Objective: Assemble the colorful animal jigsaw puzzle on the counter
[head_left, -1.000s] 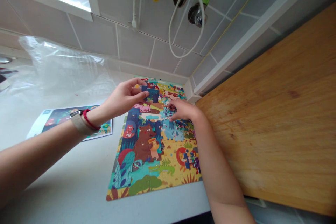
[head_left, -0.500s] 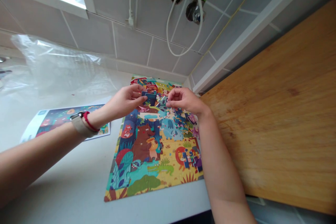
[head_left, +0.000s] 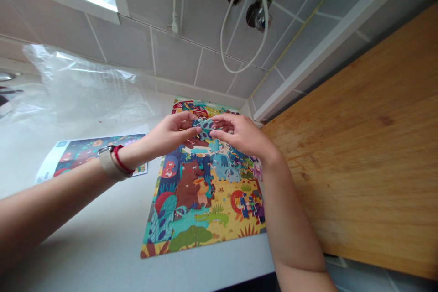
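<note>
A colourful animal puzzle (head_left: 191, 182) lies on the white counter, with a bear, elephants, a lion and a crocodile on its lower part. Over its upper part my left hand (head_left: 179, 128) pinches a blue puzzle piece (head_left: 204, 128) between thumb and fingers. My right hand (head_left: 236, 132) meets it from the other side, fingertips closed on the piece's right edge. Whether this is one piece or two together cannot be made out. Loose pieces (head_left: 251, 205) lie on the lion area, and more are heaped near the right edge, partly behind my right wrist.
A printed picture sheet (head_left: 92, 150) lies left of the puzzle, under my left forearm. Behind it is a crumpled clear plastic bag (head_left: 78, 86). A wooden board (head_left: 359, 146) stands at the right. A white cable (head_left: 224, 32) hangs on the tiled wall.
My hands have come together; the right one has moved left to the left one. The dark blue piece seen in my left hand before is no longer distinct, and a lighter patterned one shows between the hands.
</note>
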Demonstrator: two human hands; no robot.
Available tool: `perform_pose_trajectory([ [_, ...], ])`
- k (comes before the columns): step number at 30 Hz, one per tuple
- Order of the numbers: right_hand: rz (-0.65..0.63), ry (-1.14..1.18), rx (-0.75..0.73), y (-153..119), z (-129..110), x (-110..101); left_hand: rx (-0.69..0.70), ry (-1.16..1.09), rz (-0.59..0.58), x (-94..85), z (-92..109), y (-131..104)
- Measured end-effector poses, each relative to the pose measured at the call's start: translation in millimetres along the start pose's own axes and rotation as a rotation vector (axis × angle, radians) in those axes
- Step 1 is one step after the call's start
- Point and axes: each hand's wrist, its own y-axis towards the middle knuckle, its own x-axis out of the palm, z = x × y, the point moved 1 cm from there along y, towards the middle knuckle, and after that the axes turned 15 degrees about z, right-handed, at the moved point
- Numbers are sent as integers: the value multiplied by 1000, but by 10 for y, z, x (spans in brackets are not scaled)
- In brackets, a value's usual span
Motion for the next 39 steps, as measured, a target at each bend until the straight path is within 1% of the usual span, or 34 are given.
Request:
perform_pose_trajectory([
  [2, 39, -60, -20, -72, -91, -155, 23, 7, 19, -24, 10, 23],
  [4, 19, -115, -12, -143, -159, -320, 43, 9, 35, -45, 12, 39],
  [7, -150, -177, 4, -226, -207, -486, 56, 23, 30, -57, -7, 47],
  [9, -207, -207, -7, -254, -217, -515, 58, 32, 4, -48, -29, 44],
  [11, -191, -237, -33, -258, -220, -490, 66, 37, -6, -36, -49, 37],
  [15, -160, -295, -73, -238, -245, -369, 68, 71, -20, -7, -49, -4],
  [20, -184, -219, -94, -238, -346, -250, 81, 120, -89, 54, 50, -130],
  [23, -175, -212, -111, -255, -400, -219, 79, 114, -107, 92, 116, -193],
  [30, -93, -206, -123, -265, -440, -227, 7, 133, -63, 99, 159, -221],
  [35, -112, -185, -94, -241, -416, -195, 29, 159, -48, 126, 222, -243],
  [37, -124, -188, -90, -216, -371, -164, 36, 178, -32, 104, 235, -218],
  [39, -116, -213, -87, -174, -288, -134, 37, 214, 22, 21, 208, -139],
])
